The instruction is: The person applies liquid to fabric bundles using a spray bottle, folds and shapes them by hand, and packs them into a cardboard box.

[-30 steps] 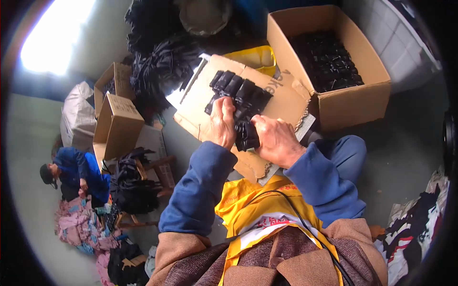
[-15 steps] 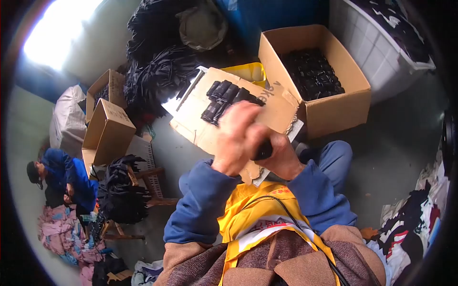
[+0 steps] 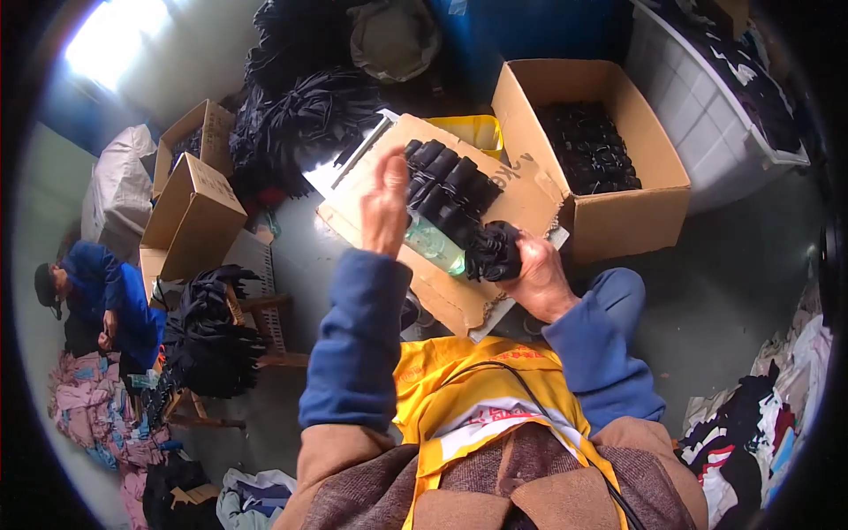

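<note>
My right hand [image 3: 541, 278] is closed round a bunch of black cloth pieces [image 3: 493, 252], held over the lower right of a cardboard sheet [image 3: 459, 305]. My left hand [image 3: 385, 203] is raised over the sheet's left side, its fingers pointing up the view; what it holds, if anything, cannot be made out. Several black rolled bundles [image 3: 446, 181] lie in rows on the cardboard, just right of my left hand. A clear greenish plastic piece, perhaps a bottle or wrapping [image 3: 435, 244], lies between the bundles and the bunch.
An open cardboard box [image 3: 627, 216] with black bundles stands at the upper right, beside a pale plastic bin [image 3: 689, 115]. Black cloth heaps [image 3: 309, 124] lie at upper left. Two boxes, a stool and a seated person in blue [image 3: 97, 283] are on the left. Cloth [image 3: 751, 424] lies lower right.
My hands, close together over the black cloth before, have moved apart. The left went up and left; the right keeps the bunch. The greenish plastic piece now shows between them.
</note>
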Tool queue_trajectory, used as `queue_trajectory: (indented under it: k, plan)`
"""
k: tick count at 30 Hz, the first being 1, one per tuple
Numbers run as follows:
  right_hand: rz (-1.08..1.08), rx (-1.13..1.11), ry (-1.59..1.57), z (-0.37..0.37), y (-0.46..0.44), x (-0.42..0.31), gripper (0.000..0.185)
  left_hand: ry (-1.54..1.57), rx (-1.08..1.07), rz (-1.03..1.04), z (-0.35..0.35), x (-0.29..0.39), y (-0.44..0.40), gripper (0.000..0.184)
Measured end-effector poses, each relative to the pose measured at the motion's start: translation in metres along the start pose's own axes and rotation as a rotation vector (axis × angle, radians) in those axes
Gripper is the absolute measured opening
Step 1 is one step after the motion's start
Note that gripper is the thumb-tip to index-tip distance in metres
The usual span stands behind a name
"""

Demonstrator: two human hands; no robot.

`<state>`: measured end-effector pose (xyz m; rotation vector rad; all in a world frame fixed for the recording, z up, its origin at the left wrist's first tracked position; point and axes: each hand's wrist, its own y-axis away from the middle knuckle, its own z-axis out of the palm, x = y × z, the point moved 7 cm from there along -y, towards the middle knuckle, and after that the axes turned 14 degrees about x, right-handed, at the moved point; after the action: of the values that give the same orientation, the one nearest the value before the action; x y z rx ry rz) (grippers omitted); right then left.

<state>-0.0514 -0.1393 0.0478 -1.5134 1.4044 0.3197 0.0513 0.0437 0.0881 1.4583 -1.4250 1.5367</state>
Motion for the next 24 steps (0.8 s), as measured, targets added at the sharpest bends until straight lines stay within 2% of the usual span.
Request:
queue_trajectory:
  k: [1,2,3,5,6,10,12,13,18,20,23,24]
  plan:
    - [-0.045,0.0,0.017,0.006,0.0,-0.002,0.037,-0.114,-0.077,0.191,0.015,-0.035,-0.001,0.038]
    - [-0.084,0.021,-0.033,0.011,0.0,-0.002,0.037,-0.232,-0.157,0.369,0.027,-0.03,0.006,0.034]
    - [-0.059,0.0,-0.061,0.019,0.001,0.005,0.037,-0.234,-0.165,0.363,0.031,-0.036,0.009,0.034]
    - [-0.022,-0.022,-0.085,0.028,0.006,0.014,0.038,-0.09,-0.107,0.023,0.032,-0.048,0.012,0.021]
    - [0.004,-0.034,-0.047,0.031,0.009,0.018,0.037,-0.09,-0.111,0.017,0.032,-0.042,0.019,0.021]
    - [-0.013,-0.065,0.011,0.032,0.014,0.021,0.034,-0.246,-0.119,0.391,0.031,-0.022,0.051,0.014]
    - [-0.021,-0.038,-0.014,0.032,0.015,0.023,0.034,-0.23,-0.131,0.369,0.027,-0.017,0.054,0.015]
    - [-0.037,-0.034,0.002,0.032,0.014,0.023,0.035,-0.266,-0.126,0.294,0.025,-0.015,0.053,0.018]
    - [-0.084,-0.04,0.06,0.029,0.009,0.025,0.035,-0.28,-0.149,0.288,0.019,-0.007,0.053,0.028]
    - [-0.088,-0.048,0.13,0.029,0.009,0.035,0.038,-0.07,-0.155,0.083,0.021,-0.006,0.05,0.031]
    - [-0.11,-0.059,0.173,0.027,0.005,0.033,0.038,-0.194,-0.1,0.109,0.025,-0.01,0.03,0.031]
    - [-0.15,-0.059,0.245,0.024,0.002,0.026,0.03,-0.242,-0.115,0.119,0.029,-0.014,0.023,0.032]
